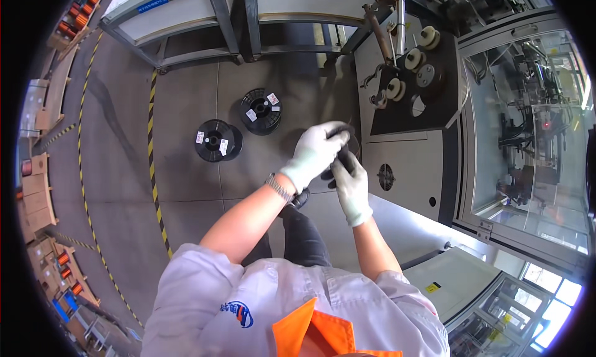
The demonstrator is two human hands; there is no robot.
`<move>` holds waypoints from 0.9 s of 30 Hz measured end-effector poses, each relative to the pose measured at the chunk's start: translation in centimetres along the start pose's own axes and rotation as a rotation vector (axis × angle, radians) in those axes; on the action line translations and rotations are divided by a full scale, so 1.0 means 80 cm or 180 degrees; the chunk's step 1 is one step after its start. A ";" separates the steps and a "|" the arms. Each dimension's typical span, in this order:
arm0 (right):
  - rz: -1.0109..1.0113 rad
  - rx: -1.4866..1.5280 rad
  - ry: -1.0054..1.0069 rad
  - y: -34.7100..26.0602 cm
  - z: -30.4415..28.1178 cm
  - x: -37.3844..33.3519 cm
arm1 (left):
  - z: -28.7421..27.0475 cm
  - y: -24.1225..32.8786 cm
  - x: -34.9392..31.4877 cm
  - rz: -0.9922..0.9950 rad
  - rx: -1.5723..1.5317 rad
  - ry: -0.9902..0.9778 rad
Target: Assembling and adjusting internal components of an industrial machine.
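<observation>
Both my hands wear white gloves and meet in front of me, above the floor. My left hand (315,152), with a metal watch (279,187) at its wrist, has its fingers curled at a dark patch. My right hand (351,184) is closed just below, with its fingertips up against the left hand's. Whether the dark patch is a thing held or the dark palm side of the gloves is not clear. To the left, two black wire spools (261,111) (217,140) with white labels stand on the floor, apart from my hands.
At the right stands a machine cabinet (403,165) with pale guide pulleys (428,37) on a black panel. Beside it is a glazed enclosure (528,133). Metal-framed carts (180,22) stand ahead. Yellow-black floor tape (153,165) runs along the left, with cartons (38,202) beyond.
</observation>
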State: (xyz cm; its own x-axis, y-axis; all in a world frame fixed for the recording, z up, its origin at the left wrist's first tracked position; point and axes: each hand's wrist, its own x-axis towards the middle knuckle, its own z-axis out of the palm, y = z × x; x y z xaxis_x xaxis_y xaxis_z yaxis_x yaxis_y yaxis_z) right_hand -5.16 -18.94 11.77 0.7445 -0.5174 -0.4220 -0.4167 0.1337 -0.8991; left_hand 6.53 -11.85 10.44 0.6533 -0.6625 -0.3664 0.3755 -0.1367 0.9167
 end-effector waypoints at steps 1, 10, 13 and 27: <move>0.0066 0.0092 0.0038 0.000 0.000 0.010 | -0.001 0.008 0.009 -0.0042 -0.0013 0.0049; -0.0370 0.1405 0.0165 0.003 0.023 0.089 | -0.013 0.011 0.058 0.0308 0.0369 0.0405; -0.0167 0.1153 0.0084 -0.008 0.037 0.090 | -0.024 0.017 0.072 0.0436 -0.0648 0.0274; 0.0235 0.1273 0.1727 -0.035 0.080 0.103 | -0.066 0.035 0.126 -0.0536 -0.1637 -0.0711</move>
State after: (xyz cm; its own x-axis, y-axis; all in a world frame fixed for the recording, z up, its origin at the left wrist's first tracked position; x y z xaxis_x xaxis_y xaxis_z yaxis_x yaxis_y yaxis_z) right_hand 5.52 -18.18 10.07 0.3107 -0.8319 -0.4597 -0.1536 0.4334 -0.8880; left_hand 17.67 -15.01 8.44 0.4235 -0.8095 -0.4066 0.7695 0.0846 0.6331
